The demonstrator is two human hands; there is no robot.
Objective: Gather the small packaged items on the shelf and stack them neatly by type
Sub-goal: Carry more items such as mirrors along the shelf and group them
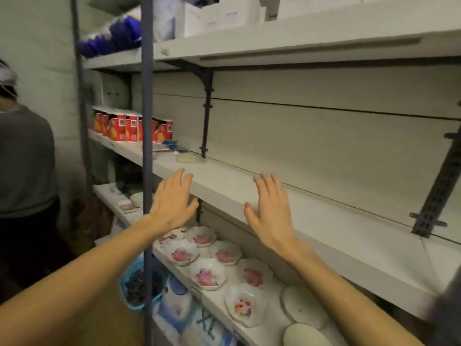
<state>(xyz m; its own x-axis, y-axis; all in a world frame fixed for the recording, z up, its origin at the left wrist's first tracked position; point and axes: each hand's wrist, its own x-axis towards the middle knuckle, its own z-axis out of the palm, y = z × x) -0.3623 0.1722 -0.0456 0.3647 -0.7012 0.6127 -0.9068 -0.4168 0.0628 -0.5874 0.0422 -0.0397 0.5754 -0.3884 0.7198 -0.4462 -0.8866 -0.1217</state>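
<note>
1. Two bare forearms reach forward from the bottom corners of the view. The left hand (172, 201) is flat, palm down, fingers straight and close together, holding nothing; it hangs over the front edge of the pale grey middle shelf board (324, 236), just right of the dark blue metal upright post (147, 171).
2. The right hand (270, 211) is likewise flat, fingers straight and slightly spread, thumb out to the side, holding nothing. It lies over the same shelf's front edge; whether either palm touches the board cannot be told.
3. Below the hands, on the lower shelf: white scalloped bowls with pink flower prints (207, 274).
4. Farther along the middle shelf, well apart from both hands: a small flat pale packet (187, 159), then a small blue-topped item (172, 144), blurred.
5. Farthest, at the shelf's left end: a row of upright red-and-white printed packaged cartons (124, 128), touching one another.
</note>
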